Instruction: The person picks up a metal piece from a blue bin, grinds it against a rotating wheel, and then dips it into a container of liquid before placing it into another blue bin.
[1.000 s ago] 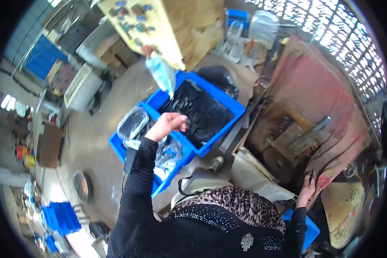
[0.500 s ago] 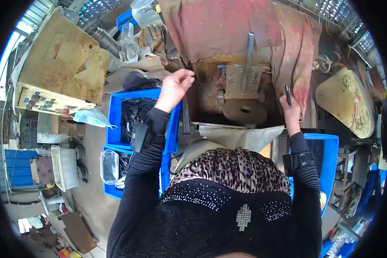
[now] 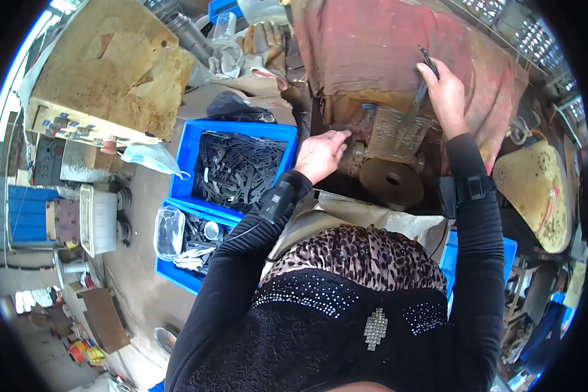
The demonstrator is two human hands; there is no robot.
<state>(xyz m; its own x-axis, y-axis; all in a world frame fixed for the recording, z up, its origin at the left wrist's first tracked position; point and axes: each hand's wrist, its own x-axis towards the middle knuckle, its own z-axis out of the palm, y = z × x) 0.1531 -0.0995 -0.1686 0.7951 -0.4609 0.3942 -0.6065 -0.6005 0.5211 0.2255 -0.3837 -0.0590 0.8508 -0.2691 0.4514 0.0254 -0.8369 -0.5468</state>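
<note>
Right hand point(image 3: 447, 95), black piece point(image 3: 428, 59) pinched; left hand point(image 3: 320, 157), curled

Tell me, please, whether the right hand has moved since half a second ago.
Yes. Judged against the metal rod, the right hand has moved forward and leftward, closer to it.
</note>
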